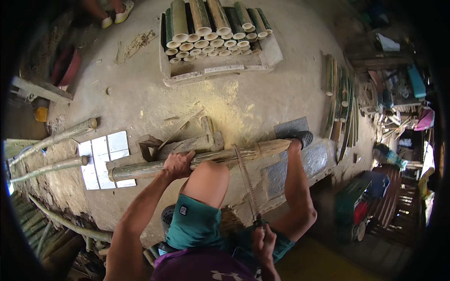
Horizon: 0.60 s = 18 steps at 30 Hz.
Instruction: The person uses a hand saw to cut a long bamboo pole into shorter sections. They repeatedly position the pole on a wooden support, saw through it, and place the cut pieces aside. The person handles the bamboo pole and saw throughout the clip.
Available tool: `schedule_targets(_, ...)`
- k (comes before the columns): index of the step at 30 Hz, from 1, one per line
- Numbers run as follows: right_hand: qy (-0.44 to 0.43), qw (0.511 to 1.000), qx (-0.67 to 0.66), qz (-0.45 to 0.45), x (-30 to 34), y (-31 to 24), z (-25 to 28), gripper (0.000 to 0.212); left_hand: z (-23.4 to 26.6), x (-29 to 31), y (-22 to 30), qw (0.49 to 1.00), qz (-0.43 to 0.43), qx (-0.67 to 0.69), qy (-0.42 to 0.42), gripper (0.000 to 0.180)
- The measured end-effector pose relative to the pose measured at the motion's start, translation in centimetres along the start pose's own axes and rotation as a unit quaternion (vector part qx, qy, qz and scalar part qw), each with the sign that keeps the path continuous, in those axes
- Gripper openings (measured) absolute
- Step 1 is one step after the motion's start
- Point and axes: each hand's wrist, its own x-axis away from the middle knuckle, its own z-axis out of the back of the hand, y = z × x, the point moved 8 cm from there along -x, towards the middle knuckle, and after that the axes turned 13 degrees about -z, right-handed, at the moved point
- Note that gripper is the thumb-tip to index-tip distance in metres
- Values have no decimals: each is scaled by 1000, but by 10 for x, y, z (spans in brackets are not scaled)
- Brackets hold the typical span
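Two hands occupied. Nearest, right hand (264, 241), fingers wrapped round dark handle of saw (246, 182); blade reaches forward to bamboo pole (225, 157). Beyond, left hand (178, 165) on pole, fingers curled over top, fingertips partly hidden. Pole lies crosswise ahead of body, left knee (213, 174) at its near side. White tiles (99, 161) near left end. Just past pole, wooden stand (190, 145). Farther, tray (211, 76) with stacked bamboo sections (200, 21). Farthest, another person's feet (123, 12).
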Motion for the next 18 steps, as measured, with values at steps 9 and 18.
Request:
schedule_targets(9,1,998,-39,-42,-103,-25,-49,57,2,2,7,1000,-7,1,0,58)
schedule_targets(18,41,989,-92,113,-89,-13,-44,52,-14,7,-5,997,1,-10,78,48)
